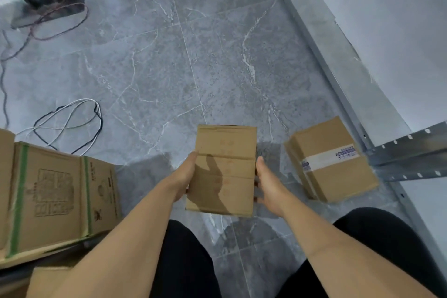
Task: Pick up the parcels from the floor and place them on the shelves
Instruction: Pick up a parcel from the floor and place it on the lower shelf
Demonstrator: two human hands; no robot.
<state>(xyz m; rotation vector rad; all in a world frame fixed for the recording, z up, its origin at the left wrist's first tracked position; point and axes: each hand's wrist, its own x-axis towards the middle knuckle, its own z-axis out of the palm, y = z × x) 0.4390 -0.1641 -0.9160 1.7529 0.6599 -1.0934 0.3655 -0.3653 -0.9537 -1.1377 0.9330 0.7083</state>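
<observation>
— So, how much room is there?
— The grey tiled floor ahead lies open; a metal shelf frame runs along the right, loose cables lie left.
— And the parcel?
— Centre, long axis pointing away from the person, left hand and right hand pressed against its opposite sides.
— Others?
— A taped parcel sits beside the frame; a large green-taped box sits left, closed.

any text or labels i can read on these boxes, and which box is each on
None reads clearly.
Held parcel: faint reddish print, too faded to read.
Parcel by the shelf frame: white tape strip with blue print, too small to read.
Big carton at left: dark printed emblem and characters, blurred.
</observation>
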